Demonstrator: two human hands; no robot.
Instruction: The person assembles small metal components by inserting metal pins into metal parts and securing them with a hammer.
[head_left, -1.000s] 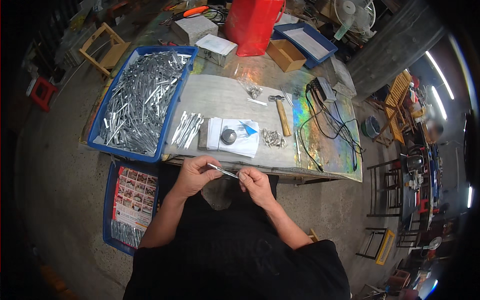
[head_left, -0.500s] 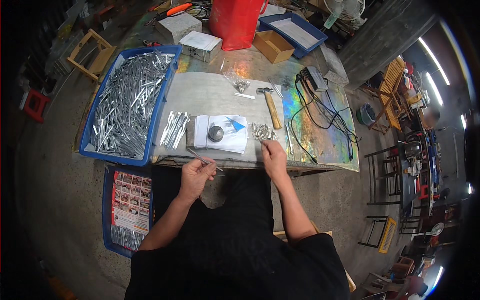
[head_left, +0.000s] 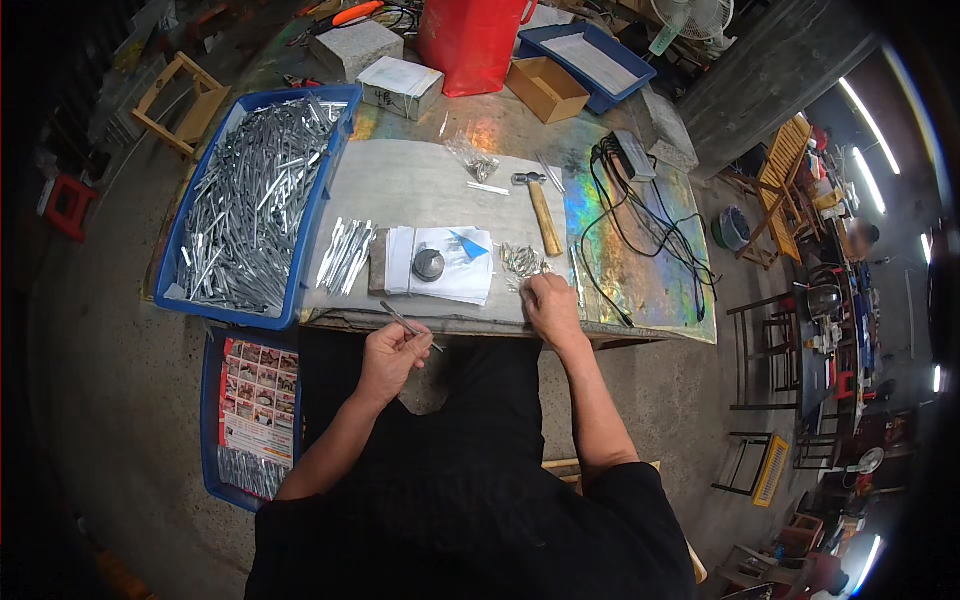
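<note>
My left hand (head_left: 390, 362) is closed on a thin grey metal strip (head_left: 398, 317), held tilted just off the table's front edge. At the near side of a pile of small shiny metal pieces (head_left: 521, 261), my right hand (head_left: 553, 310) rests with its fingers drawn together; whatever they pinch is hidden. Between the hands lies a paper-covered block (head_left: 402, 262) with a round dark metal piece (head_left: 429, 264) and a blue scrap (head_left: 468, 246) on top. To its left is a bundle of flat metal strips (head_left: 346, 258). A wooden-handled hammer (head_left: 543, 215) lies beyond the pile.
A blue crate (head_left: 302, 262) heaped with metal strips stands at the left; a lower blue bin (head_left: 212, 420) sits beneath it. Black cables (head_left: 640, 225) sprawl at the right. Farther back are a plastic bag (head_left: 474, 158), a cardboard box (head_left: 547, 90) and a red container (head_left: 470, 45).
My right hand has shifted slightly right and nearer to me along the pile, and its fingers point more downward. The left hand keeps the strip, almost still.
</note>
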